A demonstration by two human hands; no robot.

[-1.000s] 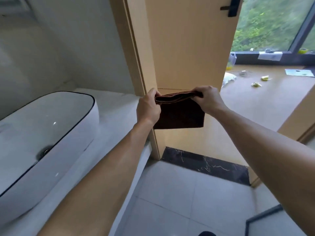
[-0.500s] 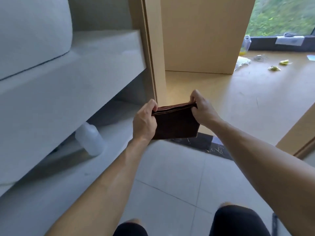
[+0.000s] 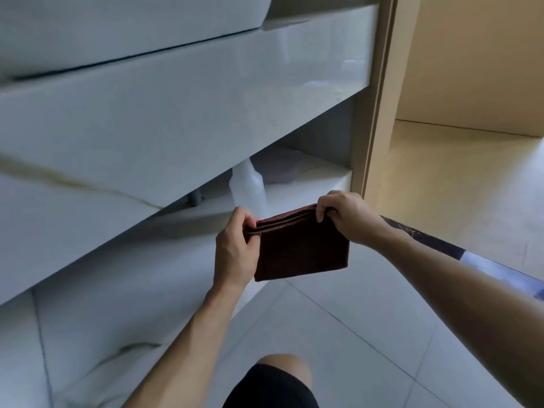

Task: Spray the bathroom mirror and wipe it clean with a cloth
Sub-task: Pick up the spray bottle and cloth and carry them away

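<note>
View's dropped down below the counter (image 3: 206, 92) now, both hands, left (image 3: 235, 245) and right (image 3: 347, 216), still pinching the folded cloth (image 3: 300, 248) by its top corners right near the bottle (image 3: 247, 187) on the shelf, so probably stowing it, job done.

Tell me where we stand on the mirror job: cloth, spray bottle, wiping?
Done: the brown cloth is folded and off any surface. In hand: the left hand and right hand each pinch an end of its top edge, low beside the vanity. Left: the white bottle, probably the sprayer, stands untouched on the shelf under the counter. No mirror is in view, so spraying and wiping cannot be confirmed.
</note>
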